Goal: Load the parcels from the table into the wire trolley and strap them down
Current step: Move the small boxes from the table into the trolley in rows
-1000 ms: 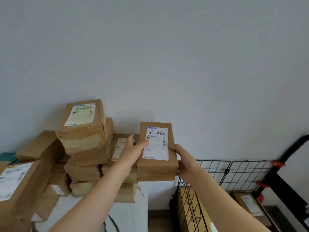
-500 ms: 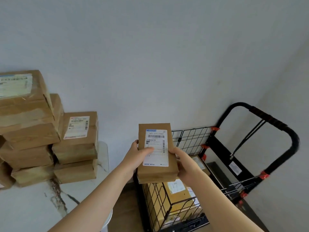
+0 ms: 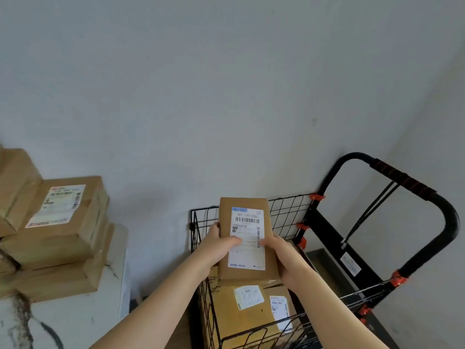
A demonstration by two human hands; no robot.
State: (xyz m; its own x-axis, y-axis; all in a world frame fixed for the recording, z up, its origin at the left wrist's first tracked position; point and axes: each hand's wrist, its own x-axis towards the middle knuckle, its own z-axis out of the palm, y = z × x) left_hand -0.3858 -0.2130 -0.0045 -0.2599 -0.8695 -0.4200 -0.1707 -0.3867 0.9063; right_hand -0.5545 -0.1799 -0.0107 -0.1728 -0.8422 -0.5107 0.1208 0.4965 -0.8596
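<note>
In the head view we hold the parcel [image 3: 247, 222] in both hands: the left hand [image 3: 216, 244] grips its left edge, thumb across the label, and the right hand [image 3: 284, 255] grips the right edge the same way. A second ago it hung beside the stack [image 3: 63, 222] on the table [image 3: 75, 321]. Now we have swung right and it hovers over the trolley [image 3: 289, 212], just above the boxes [image 3: 241, 311] already inside. We judge lowering comes next. The stack remains and the cord [image 3: 370, 215] hangs unused from the handle [image 3: 402, 177], so strapping is far off.
</note>
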